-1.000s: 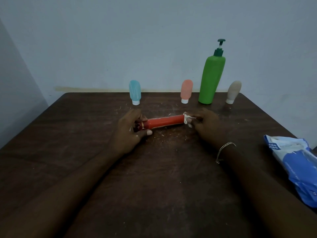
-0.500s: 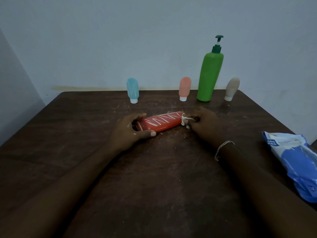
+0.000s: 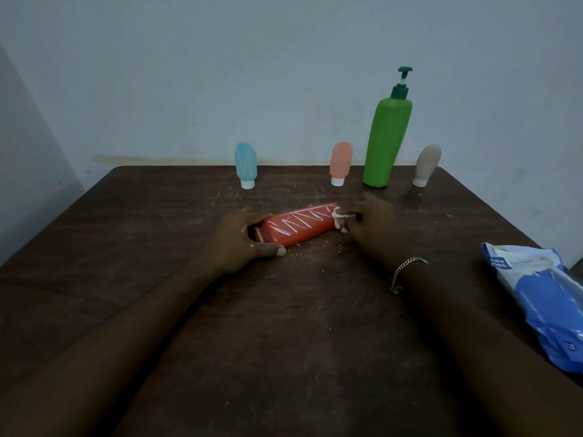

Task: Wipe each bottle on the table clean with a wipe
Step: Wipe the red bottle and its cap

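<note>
A red bottle [image 3: 298, 228] with white zigzag marks lies on its side on the dark wooden table [image 3: 284, 326]. My left hand [image 3: 239, 242] grips its left end. My right hand [image 3: 370, 223] pinches a small crumpled white wipe [image 3: 338, 217] against the bottle's right end. Along the table's far edge stand a blue tube [image 3: 245, 164], a pink tube [image 3: 340, 162], a tall green pump bottle [image 3: 387, 137] and a beige tube [image 3: 426, 164].
A blue and white pack of wipes [image 3: 542, 298] lies at the table's right edge. White crumbs are scattered around the red bottle. A pale wall rises right behind the row of bottles.
The red bottle has rolled in my left hand, so its wide face with the white zigzag marks now faces up. My right hand stays at the bottle's right end with the wipe.
</note>
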`<action>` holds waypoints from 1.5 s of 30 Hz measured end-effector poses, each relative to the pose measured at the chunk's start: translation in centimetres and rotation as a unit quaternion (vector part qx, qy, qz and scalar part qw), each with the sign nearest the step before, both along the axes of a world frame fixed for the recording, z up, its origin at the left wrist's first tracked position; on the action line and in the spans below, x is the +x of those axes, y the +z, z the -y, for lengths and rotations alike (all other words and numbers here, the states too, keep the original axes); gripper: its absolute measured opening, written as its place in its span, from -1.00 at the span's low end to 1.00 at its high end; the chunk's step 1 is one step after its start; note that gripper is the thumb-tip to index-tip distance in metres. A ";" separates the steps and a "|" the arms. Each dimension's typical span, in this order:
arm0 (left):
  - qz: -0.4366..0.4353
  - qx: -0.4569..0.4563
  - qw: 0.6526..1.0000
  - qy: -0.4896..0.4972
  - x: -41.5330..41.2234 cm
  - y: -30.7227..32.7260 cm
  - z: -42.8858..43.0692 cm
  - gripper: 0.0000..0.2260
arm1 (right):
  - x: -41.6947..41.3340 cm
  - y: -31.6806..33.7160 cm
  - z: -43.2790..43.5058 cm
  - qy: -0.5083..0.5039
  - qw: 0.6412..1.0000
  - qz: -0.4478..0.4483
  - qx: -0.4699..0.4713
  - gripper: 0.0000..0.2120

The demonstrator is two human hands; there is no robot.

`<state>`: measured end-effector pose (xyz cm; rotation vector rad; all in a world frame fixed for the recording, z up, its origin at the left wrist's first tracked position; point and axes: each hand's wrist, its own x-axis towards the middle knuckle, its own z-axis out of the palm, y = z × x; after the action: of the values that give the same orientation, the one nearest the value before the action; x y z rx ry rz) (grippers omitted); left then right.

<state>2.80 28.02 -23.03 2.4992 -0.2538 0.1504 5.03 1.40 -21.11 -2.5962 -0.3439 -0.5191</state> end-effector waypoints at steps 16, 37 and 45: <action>0.034 -0.023 0.999 -0.025 -0.4 -0.3 0.0 -0.21 | -0.5 0.6 -2.1 0.016 1.000 0.020 0.000 -0.71; 0.045 -0.029 0.998 -0.035 -0.2 -0.6 -0.2 -0.21 | -0.1 0.6 -2.8 0.028 0.999 0.015 -0.003 -0.73; 0.043 -0.032 0.998 -0.037 -0.3 -0.6 -0.2 -0.22 | 0.0 0.6 -1.6 0.001 0.999 0.041 0.027 -0.70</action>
<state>2.52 28.19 -23.62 2.4184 -0.3720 0.2326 5.03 3.01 -20.48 -2.5264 -0.3548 -0.6274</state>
